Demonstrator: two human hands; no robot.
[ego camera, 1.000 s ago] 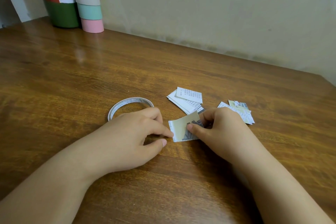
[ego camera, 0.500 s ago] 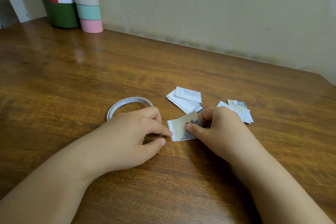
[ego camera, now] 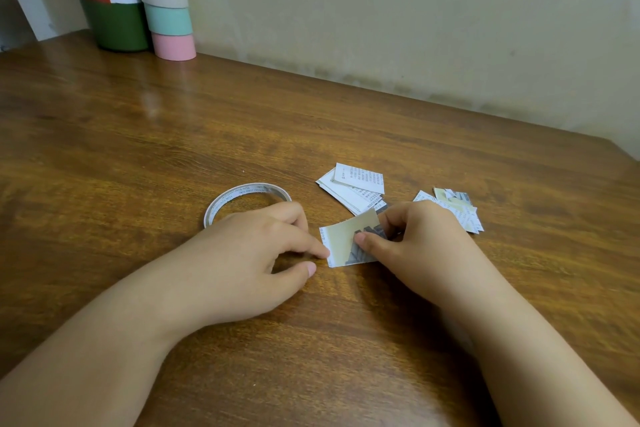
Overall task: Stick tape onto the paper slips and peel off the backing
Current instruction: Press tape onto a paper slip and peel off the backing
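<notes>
**Backing lifts off taped slip**

Left hand [ego camera: 242,253] pins the small printed paper slip [ego camera: 360,253] with its straight forefinger; right hand [ego camera: 419,246] pinches the tan backing [ego camera: 343,236], peeled slightly further than a second ago. Finished slips [ego camera: 460,210] lie beyond the pinch.

The near arc of the tape roll [ego camera: 246,199] is hidden behind the left hand [ego camera: 249,253], and the right hand [ego camera: 415,246] covers the right part of the paper slip [ego camera: 343,243] it pinches, so the print there cannot be read. Text on the stack of slips [ego camera: 353,189] is too small to read. The green canister [ego camera: 110,10] and the stack of pastel rolls [ego camera: 166,3] are cut off by the top edge.
</notes>
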